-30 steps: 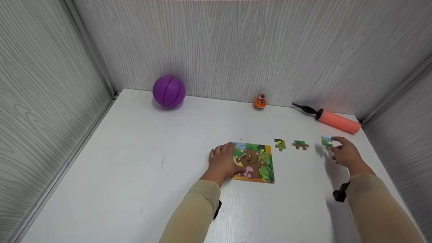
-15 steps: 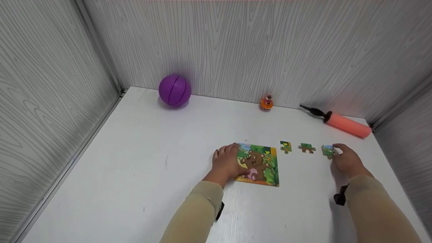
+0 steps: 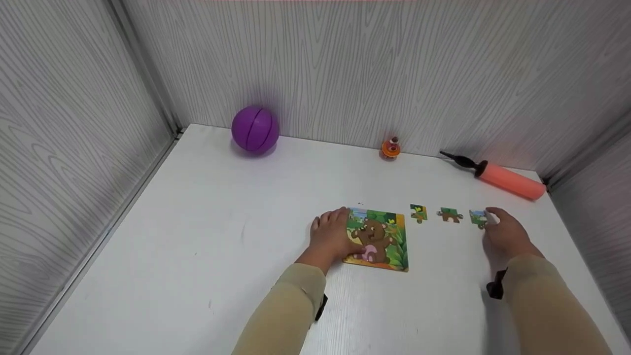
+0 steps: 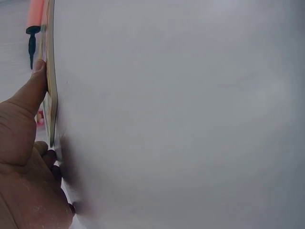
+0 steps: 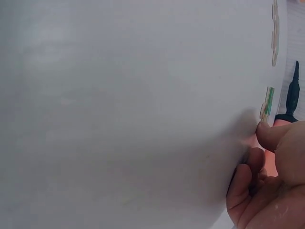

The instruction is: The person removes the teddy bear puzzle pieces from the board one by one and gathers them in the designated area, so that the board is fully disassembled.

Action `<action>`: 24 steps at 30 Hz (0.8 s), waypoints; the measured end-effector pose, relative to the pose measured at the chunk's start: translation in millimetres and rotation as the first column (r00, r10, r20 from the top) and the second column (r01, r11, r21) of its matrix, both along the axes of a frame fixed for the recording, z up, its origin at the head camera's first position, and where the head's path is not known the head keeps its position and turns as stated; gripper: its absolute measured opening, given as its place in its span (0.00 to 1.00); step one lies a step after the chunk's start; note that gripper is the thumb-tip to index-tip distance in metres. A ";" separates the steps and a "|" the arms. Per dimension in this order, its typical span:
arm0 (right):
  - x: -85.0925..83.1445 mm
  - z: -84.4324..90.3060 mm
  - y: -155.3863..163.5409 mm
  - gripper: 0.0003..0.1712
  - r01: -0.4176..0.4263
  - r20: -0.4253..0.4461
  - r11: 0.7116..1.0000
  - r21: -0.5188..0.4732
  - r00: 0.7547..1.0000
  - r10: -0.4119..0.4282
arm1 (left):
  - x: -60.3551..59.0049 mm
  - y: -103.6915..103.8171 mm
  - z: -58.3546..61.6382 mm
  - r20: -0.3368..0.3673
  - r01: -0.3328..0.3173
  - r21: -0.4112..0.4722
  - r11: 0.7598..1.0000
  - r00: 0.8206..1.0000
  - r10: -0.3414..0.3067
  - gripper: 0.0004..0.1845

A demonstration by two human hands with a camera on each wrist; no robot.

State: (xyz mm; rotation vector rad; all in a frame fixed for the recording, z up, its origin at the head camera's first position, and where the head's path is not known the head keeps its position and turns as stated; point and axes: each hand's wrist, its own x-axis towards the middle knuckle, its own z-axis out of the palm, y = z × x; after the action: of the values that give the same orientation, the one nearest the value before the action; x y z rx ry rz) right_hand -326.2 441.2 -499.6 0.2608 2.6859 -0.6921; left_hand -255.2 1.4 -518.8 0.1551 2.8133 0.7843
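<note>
A square jigsaw puzzle (image 3: 374, 241) with a brown bear picture lies on the white table in the head view. My left hand (image 3: 331, 237) grips its left side, the thumb over the picture and the fingers along the upper left edge. To the right, two loose puzzle pieces (image 3: 419, 213) lie in a row, one of them a brown-and-green piece (image 3: 449, 215). At the end of that row my right hand (image 3: 507, 233) pinches a blue-and-green puzzle piece (image 3: 477, 218) by its right edge, down at the table. The right wrist view shows this piece (image 5: 268, 102) edge-on, beside the thumb.
A purple ball (image 3: 255, 130) sits at the back left of the table. Near the back wall stands a small figure with an orange ring (image 3: 390, 148). A coral hand pump (image 3: 510, 180) with a black handle lies at the back right.
My right hand has lowered its puzzle piece from above the table to its surface, level with the other pieces. The left hand keeps its place on the puzzle. The head view shifted slightly.
</note>
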 end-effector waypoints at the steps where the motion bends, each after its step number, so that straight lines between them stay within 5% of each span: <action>1: 1.2 0.7 0.5 0.37 -0.002 -0.012 1.000 -0.009 1.000 0.001 | -0.2 0.1 0.9 -0.002 0.001 -0.004 1.000 1.000 -0.001 0.59; 15: 22.7 3.5 -12.0 0.37 0.156 -0.152 0.947 -0.282 0.967 -0.205 | 0.4 -1.0 -5.3 -0.008 -0.004 0.031 1.000 1.000 0.005 0.59; 24: 46.8 19.7 -80.2 0.29 -0.029 -0.292 0.960 -0.278 0.955 -0.055 | -1.2 -0.3 -1.8 -0.009 0.013 0.030 0.999 1.000 -0.013 0.59</action>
State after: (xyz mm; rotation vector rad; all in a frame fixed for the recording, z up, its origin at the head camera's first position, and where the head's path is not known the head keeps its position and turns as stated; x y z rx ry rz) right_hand -279.4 361.0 -479.9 0.1065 2.8154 -1.1876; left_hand -256.4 1.2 -520.6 0.1820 2.8074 0.8251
